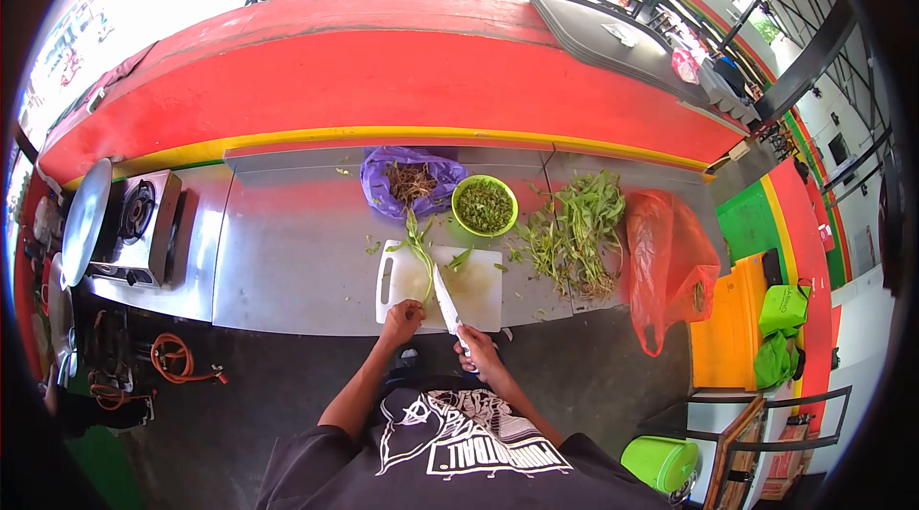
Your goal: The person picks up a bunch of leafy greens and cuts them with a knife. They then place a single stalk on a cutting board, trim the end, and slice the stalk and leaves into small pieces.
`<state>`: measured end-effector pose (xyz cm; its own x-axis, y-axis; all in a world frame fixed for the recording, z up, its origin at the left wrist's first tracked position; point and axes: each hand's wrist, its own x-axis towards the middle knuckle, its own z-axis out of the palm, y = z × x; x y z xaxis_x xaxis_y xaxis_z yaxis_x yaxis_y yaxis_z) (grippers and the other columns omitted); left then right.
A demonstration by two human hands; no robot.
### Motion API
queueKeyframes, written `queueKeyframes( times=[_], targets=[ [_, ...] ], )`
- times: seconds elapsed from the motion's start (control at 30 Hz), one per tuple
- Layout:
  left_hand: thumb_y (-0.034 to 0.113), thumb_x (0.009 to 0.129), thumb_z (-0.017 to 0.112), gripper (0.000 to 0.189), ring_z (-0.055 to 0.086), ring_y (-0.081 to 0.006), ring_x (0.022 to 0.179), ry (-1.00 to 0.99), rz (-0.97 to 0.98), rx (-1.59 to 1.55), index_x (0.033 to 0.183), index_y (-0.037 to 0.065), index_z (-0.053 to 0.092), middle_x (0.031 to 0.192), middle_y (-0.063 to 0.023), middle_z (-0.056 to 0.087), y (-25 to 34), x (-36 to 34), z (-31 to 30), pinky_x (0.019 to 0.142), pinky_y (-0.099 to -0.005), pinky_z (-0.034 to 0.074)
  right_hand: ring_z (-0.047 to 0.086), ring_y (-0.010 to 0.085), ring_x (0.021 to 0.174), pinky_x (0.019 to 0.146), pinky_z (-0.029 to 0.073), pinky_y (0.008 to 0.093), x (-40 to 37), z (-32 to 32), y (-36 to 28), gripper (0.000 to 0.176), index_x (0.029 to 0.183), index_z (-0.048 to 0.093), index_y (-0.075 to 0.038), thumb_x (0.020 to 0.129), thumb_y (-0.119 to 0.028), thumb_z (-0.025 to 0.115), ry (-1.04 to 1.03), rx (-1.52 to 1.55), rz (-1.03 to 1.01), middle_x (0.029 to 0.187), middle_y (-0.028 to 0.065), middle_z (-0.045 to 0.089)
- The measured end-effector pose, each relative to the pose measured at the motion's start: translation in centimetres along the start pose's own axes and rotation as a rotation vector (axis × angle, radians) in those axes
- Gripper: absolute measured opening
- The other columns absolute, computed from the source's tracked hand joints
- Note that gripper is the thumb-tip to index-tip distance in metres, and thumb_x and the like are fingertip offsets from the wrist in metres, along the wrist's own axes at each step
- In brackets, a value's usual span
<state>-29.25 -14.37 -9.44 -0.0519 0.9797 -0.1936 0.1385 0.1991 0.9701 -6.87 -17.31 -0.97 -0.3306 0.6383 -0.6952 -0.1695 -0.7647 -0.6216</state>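
Note:
My right hand (pixel 479 355) grips the handle of a knife (pixel 446 303), its pale blade pointing away over a white cutting board (pixel 387 282). My left hand (pixel 403 321) is closed at the board's near left edge, fingers pinched at the lower end of a leafy green stalk (pixel 423 259). The stalk stretches across the board just left of the blade. Some loose leaves (pixel 459 260) lie right of the knife tip. Beyond the board are a lime-green bowl (pixel 514 219) of chopped greens and a purple plastic bag (pixel 442 190) holding brownish roots or trimmings.
A heap of leafy greens (pixel 589 232) lies right of the board, beside an orange-red plastic bag (pixel 668 261) hanging over the counter edge. At left stands a gas stove (pixel 144 223) with a large round metal lid or pan (pixel 86 223). A red ledge (pixel 383 79) runs behind the steel counter (pixel 287 261).

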Motion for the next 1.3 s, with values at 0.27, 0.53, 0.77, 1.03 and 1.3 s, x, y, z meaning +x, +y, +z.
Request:
queueKeyframes(
  times=[0.27, 0.53, 0.77, 1.03, 1.3],
  targets=[
    [0.007, 0.089, 0.061, 0.023, 0.068, -0.0152, 0.066, -0.034, -0.034, -0.109, 0.105, -0.010, 0.063, 0.082, -0.0122, 0.072, 0.2, 0.4, -0.4, 0.065, -0.0283, 0.056, 0.035, 0.0036, 0.045, 0.038, 0.026, 0.0202, 0.1, -0.7, -0.4, 0.023, 0.113, 0.054, -0.014, 0.102, -0.035, 0.057, 0.022, -0.045, 0.001, 0.073, 0.0001, 0.050],
    [0.016, 0.084, 0.071, 0.025, 0.069, -0.0131, 0.068, 0.039, -0.070, 0.025, 0.098, -0.005, 0.070, 0.076, -0.0090, 0.073, 0.3, 0.3, 0.2, 0.065, -0.0273, 0.055, 0.035, 0.0041, 0.042, 0.036, 0.027, 0.0222, -0.2, -1.0, -0.6, 0.027, 0.120, 0.058, -0.010, 0.103, -0.031, 0.057, 0.095, -0.194, -0.135, 0.068, -0.0003, 0.049],
    [0.019, 0.081, 0.076, 0.024, 0.069, -0.0119, 0.068, 0.087, -0.038, 0.119, 0.094, -0.001, 0.073, 0.075, -0.0075, 0.073, 0.9, -0.1, 0.4, 0.066, -0.0272, 0.055, 0.039, 0.0061, 0.041, 0.035, 0.031, 0.0247, -0.2, -0.3, 0.0, 0.042, 0.137, 0.055, -0.005, 0.103, -0.029, 0.058, 0.177, -0.447, -0.233, 0.065, 0.0008, 0.051],
    [0.019, 0.080, 0.078, 0.024, 0.067, -0.0117, 0.064, 0.094, -0.036, 0.140, 0.094, 0.000, 0.073, 0.071, -0.0070, 0.071, 1.1, -0.4, 0.6, 0.064, -0.0273, 0.054, 0.041, 0.0068, 0.042, 0.036, 0.032, 0.0247, -0.6, 0.0, 0.4, 0.039, 0.134, 0.057, -0.005, 0.103, -0.029, 0.057, 0.293, -0.414, -0.288, 0.066, 0.0008, 0.051],
    [0.016, 0.080, 0.080, 0.027, 0.064, -0.0104, 0.062, 0.076, 0.015, 0.178, 0.099, -0.002, 0.073, 0.070, -0.0064, 0.071, 1.9, -1.1, 0.5, 0.062, -0.0273, 0.052, 0.039, 0.0057, 0.041, 0.036, 0.030, 0.0238, -1.1, 0.2, 0.9, 0.035, 0.131, 0.058, -0.006, 0.104, -0.029, 0.056, 0.281, -0.246, -0.312, 0.066, -0.0002, 0.050]
  ],
)
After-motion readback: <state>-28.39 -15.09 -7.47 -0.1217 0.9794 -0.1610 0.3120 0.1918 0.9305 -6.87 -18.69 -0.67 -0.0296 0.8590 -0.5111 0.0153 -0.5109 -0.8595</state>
